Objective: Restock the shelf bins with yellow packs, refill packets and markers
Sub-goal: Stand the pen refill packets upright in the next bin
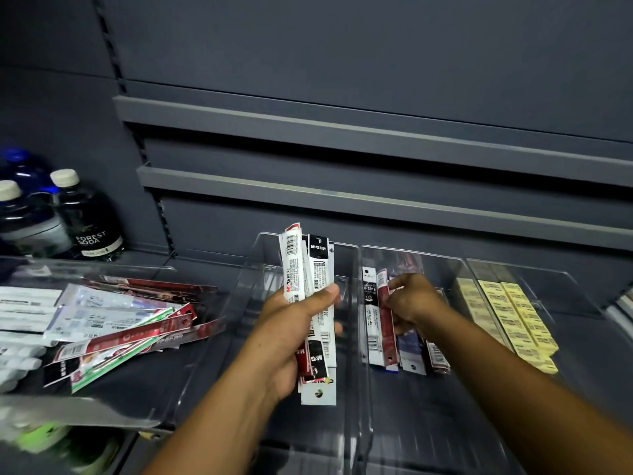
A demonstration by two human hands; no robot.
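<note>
Left hand (291, 334) grips my spare refills (301, 262) beside the bin (428, 406); right hand (416, 303) pinches one packet (384, 313) inside, probably to square it.

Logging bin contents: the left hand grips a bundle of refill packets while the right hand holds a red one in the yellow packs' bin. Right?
No. The head view shows the right hand pinching the red packet in the refill-packet bin; the yellow packs sit one bin further right. The left hand does grip the bundle.

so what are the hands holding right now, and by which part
Left hand grips a bundle of refill packets around its middle; right hand pinches a red refill packet near its top.
</note>
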